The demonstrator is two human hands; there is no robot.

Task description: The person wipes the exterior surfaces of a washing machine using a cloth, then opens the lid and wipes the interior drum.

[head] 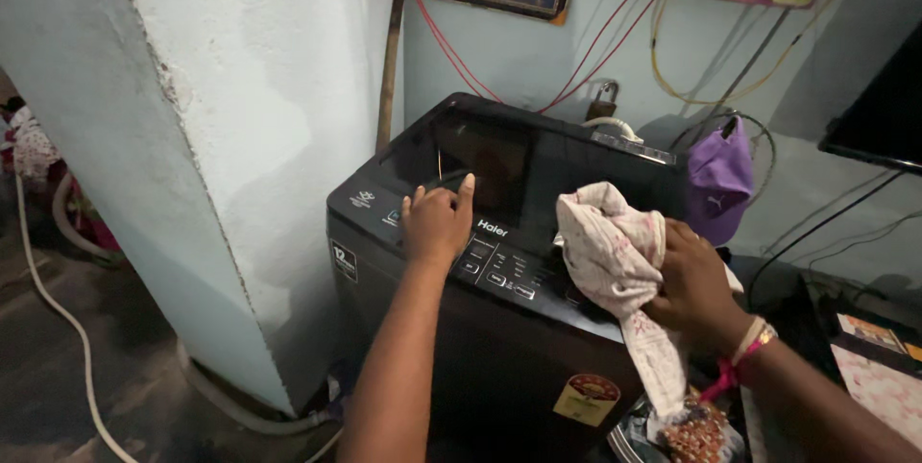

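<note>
The front edge of a dark washing machine lid (499, 160) is touched by the left hand (437, 223); a bunched white patterned cloth (615, 252) is gripped by the right hand (693, 285) over the control panel (499, 266).

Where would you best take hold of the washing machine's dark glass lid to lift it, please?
Probably at the lid's front edge, from the front, where the left hand already rests by the small recess. The rear edge runs along the wall, so the hinge seems to be there. The right hand holds a white patterned cloth.
</note>
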